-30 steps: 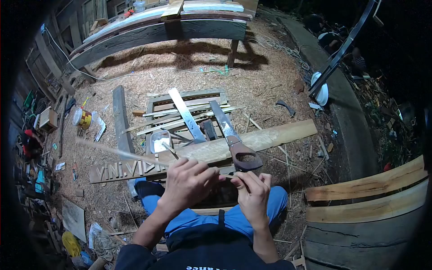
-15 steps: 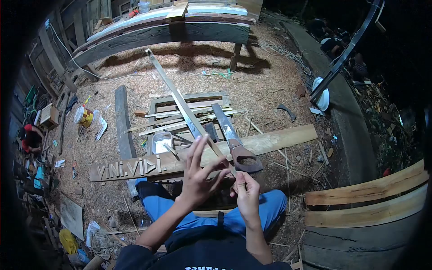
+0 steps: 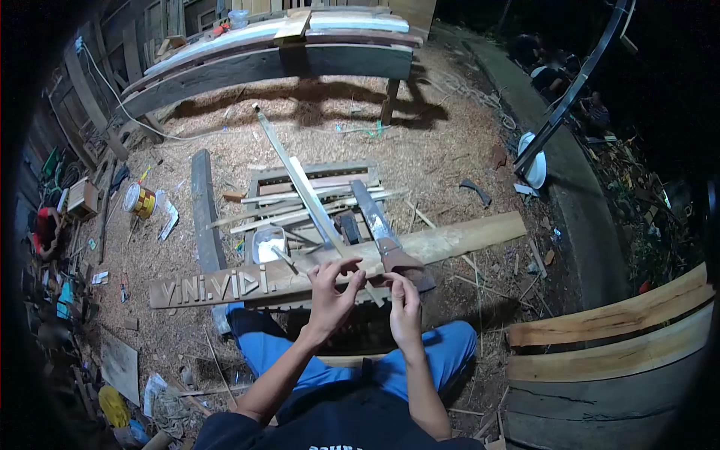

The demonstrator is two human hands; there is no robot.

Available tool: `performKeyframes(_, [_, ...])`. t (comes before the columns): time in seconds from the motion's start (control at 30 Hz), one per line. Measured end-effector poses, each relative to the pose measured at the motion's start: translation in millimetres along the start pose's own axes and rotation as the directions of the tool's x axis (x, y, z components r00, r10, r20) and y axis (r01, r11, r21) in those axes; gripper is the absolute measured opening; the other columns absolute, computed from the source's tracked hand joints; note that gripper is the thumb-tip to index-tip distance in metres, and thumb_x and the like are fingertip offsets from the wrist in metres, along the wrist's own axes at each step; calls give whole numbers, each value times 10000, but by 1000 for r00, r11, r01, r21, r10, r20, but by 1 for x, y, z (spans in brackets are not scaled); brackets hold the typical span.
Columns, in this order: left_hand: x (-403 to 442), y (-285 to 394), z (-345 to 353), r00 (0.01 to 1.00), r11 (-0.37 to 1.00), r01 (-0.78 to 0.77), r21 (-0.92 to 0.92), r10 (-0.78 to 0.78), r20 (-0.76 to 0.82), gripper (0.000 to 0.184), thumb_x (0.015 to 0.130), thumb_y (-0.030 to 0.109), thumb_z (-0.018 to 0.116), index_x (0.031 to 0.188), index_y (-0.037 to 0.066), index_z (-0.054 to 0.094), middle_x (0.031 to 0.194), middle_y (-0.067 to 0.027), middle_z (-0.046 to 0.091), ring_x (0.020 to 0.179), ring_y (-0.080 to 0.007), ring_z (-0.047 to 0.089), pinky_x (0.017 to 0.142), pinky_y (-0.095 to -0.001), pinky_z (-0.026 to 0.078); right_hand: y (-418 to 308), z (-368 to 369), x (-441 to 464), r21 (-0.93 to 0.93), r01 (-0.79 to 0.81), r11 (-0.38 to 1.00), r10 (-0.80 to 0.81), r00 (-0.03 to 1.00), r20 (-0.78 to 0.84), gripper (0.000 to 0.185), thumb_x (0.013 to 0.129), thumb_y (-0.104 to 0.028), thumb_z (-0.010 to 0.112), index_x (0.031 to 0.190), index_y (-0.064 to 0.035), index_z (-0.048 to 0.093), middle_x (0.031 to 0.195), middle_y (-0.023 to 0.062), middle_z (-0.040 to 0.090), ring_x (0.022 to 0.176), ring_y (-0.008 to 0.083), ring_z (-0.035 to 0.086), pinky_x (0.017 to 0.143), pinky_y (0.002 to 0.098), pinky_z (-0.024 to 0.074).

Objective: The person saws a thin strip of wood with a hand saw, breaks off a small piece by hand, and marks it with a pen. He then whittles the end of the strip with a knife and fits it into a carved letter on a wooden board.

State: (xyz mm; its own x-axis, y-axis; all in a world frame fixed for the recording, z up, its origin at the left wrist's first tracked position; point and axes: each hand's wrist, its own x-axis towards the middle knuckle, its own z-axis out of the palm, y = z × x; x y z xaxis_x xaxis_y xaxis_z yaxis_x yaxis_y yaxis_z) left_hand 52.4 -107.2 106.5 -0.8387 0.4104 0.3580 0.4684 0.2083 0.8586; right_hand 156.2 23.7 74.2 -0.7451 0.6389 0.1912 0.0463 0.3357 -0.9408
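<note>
My left hand (image 3: 332, 298) is over the long board (image 3: 465, 235), its fingers curled near the lower part of a long wooden strip (image 3: 296, 178). Just right of it, my right hand (image 3: 406, 311) has its fingertips pinched together, facing the left. Anything small between the fingertips is too fine to make out. The strip slants across the board, its near end between my hands. Pale wooden letters (image 3: 217, 286) reading "VINI.VIDI." stand on the board's left part. A handsaw (image 3: 373, 214) lies with its handle on the board, beside my right hand.
A white tub (image 3: 270, 244) sits behind the board, among thin sticks on a low wooden frame (image 3: 259, 187). A yellow-labelled bucket (image 3: 140, 201) stands left. A workbench (image 3: 352, 61) spans the back; planks (image 3: 615, 315) lie at right. People sit in the far right background.
My right hand has let go of the strip's near end, which has come down lower between my hands. My left hand's spread fingers have curled, and both hands have come closer to the board.
</note>
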Motion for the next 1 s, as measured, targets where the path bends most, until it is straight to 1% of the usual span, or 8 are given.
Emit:
performKeyframes(0.1, [2, -10, -6, 999, 996, -10, 87, 5, 50, 270, 933, 206, 755, 1183, 108, 733, 923, 7, 727, 940, -172, 581, 973, -387, 307, 25, -5, 18, -638, 176, 750, -248, 968, -25, 512, 1008, -385, 657, 1394, -57, 580, 1294, 167, 613, 1229, 348, 543, 1075, 459, 393])
performKeyframes(0.2, [3, -23, -8, 998, 996, -14, 92, 8, 67, 274, 927, 220, 759, 1182, 121, 739, 915, 11, 728, 926, -173, 577, 980, -392, 305, 21, -5, 26, -769, 205, 606, -213, 973, 92, 698, 893, -296, 787, 1483, -72, 488, 1354, 172, 548, 1264, 354, 513, 1091, 478, 378])
performKeyframes(0.33, [3, -31, -9, 996, 996, 23, 81, -30, 89, 270, 923, 250, 764, 1170, 139, 755, 923, 9, 736, 929, -172, 585, 989, -401, 304, 31, 8, 35, -763, 104, 638, -92, 994, 58, 767, 849, -254, 821, 1500, -61, 463, 1329, 184, 568, 1255, 367, 540, 1079, 476, 405])
performKeyframes(0.4, [3, -37, -8, 994, 996, 36, 86, -45, 103, 269, 919, 259, 769, 1161, 141, 762, 931, 6, 741, 931, -173, 586, 992, -402, 303, 43, 12, 35, -762, 94, 641, -57, 996, 75, 768, 814, -195, 823, 1495, -91, 485, 1250, 195, 655, 1154, 379, 637, 1026, 497, 454])
performKeyframes(0.53, [5, -46, -1, 989, 994, 68, 83, -79, 128, 260, 906, 277, 783, 1134, 152, 779, 956, 6, 768, 946, -182, 597, 1003, -407, 299, 44, 11, 31, -700, 130, 702, -143, 989, 40, 673, 811, -125, 790, 1441, -80, 556, 1074, 200, 716, 981, 402, 702, 922, 513, 515])
performKeyframes(0.73, [14, -59, 35, 985, 993, 28, 114, -47, 166, 275, 896, 314, 792, 1113, 145, 788, 934, 11, 750, 846, -184, 534, 965, -388, 315, 16, -9, 3, -364, 12, 931, -130, 944, -302, 459, 839, -69, 763, 1292, -71, 687, 775, 164, 689, 687, 332, 691, 666, 451, 534])
performKeyframes(0.87, [21, -70, 73, 986, 995, 33, 92, -47, 157, 261, 900, 336, 784, 1096, 164, 792, 943, 12, 775, 898, -192, 581, 975, -431, 294, 17, -19, -12, -343, -3, 939, -120, 933, -338, 448, 842, -55, 767, 1282, -46, 687, 749, 133, 669, 637, 264, 649, 643, 413, 522])
performKeyframes(1.0, [24, -67, 89, 988, 990, 68, 127, -84, 128, 268, 900, 349, 776, 1102, 175, 785, 950, 11, 792, 957, -209, 603, 966, -458, 296, 25, -18, -23, -249, -83, 965, -3, 945, -326, 431, 839, -75, 765, 1265, -92, 702, 767, 152, 673, 666, 327, 663, 651, 451, 520])
